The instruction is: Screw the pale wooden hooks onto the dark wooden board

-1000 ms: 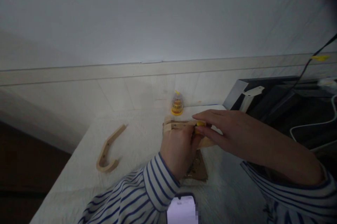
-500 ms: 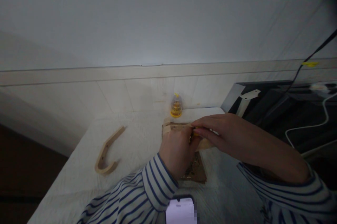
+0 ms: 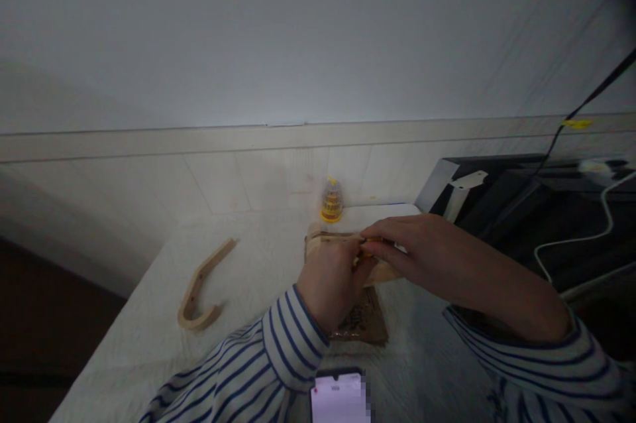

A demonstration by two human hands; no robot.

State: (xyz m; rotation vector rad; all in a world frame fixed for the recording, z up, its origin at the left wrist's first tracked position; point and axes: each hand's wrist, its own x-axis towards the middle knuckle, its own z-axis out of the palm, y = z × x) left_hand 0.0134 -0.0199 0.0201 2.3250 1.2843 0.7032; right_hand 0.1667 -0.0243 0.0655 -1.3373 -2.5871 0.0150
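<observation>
My left hand (image 3: 330,280) is closed around a light wooden piece (image 3: 332,239) held just above the white table (image 3: 258,264). From the right, my right hand (image 3: 422,247) pinches a small yellow-handled tool (image 3: 370,242) against that piece, fingers pressed together. Most of the tool is hidden between the two hands. Under the hands lies a brown packet (image 3: 365,323). A second, hook-shaped wooden piece (image 3: 201,287) lies apart on the table's left side.
A small yellow-based container of bits (image 3: 332,201) stands at the table's far edge by the wall. A lit phone (image 3: 338,400) lies at the near edge. To the right are a dark surface (image 3: 521,211) with a white bracket (image 3: 464,187) and white and black cables (image 3: 586,237).
Both hands have stayed together on the wooden piece, shifting slightly left and down in view; the right fingers have closed in over the yellow tool, hiding more of it.
</observation>
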